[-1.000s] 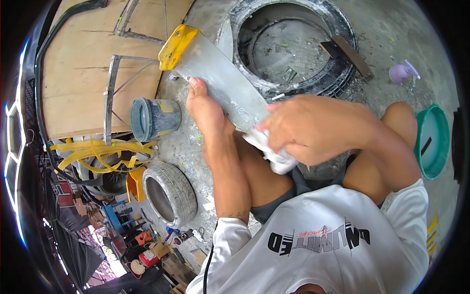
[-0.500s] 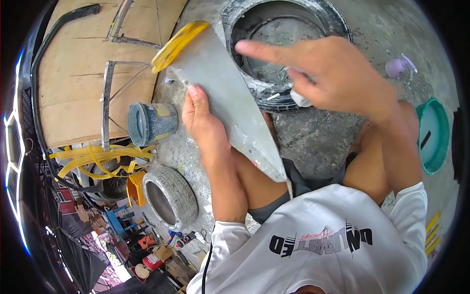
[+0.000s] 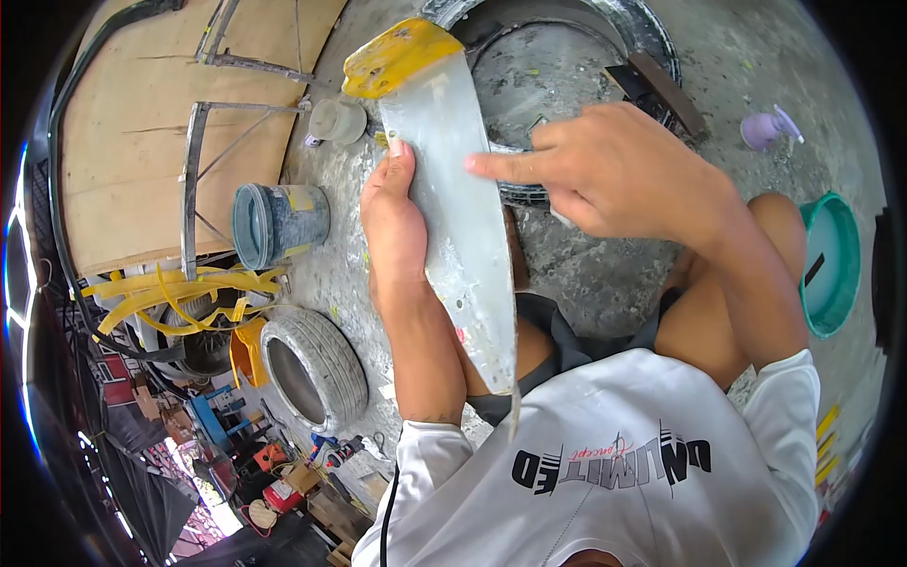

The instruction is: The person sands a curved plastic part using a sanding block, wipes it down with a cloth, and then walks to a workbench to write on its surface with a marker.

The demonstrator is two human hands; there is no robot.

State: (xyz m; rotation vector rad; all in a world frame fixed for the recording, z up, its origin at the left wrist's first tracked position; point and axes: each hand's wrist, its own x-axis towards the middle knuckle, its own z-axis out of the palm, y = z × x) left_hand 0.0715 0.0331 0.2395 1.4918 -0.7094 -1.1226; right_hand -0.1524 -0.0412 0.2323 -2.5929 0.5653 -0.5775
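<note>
My left hand (image 3: 397, 222) grips the left edge of a long grey tapered panel (image 3: 452, 198), thumb on its face. A worn yellow section (image 3: 402, 59) caps its far end, while the pointed near end hangs over my lap. My right hand (image 3: 609, 175) has its index finger stretched out, with the tip at the panel's right edge. Its other fingers curl around a small white piece (image 3: 561, 218), mostly hidden, whose kind I cannot make out.
A large tire (image 3: 661, 42) lies ahead, with a dark brown block (image 3: 669, 94) on its right side. A bucket (image 3: 281, 225), another tire (image 3: 315, 369) and yellow strips (image 3: 170, 293) are at left. A teal basin (image 3: 831, 265) and purple pump bottle (image 3: 770, 128) stand at right.
The panel has swung more upright and turned, showing more of its yellow end. My right index finger has moved down along its right edge. The view has shifted, uncovering the brown block and a pale container.
</note>
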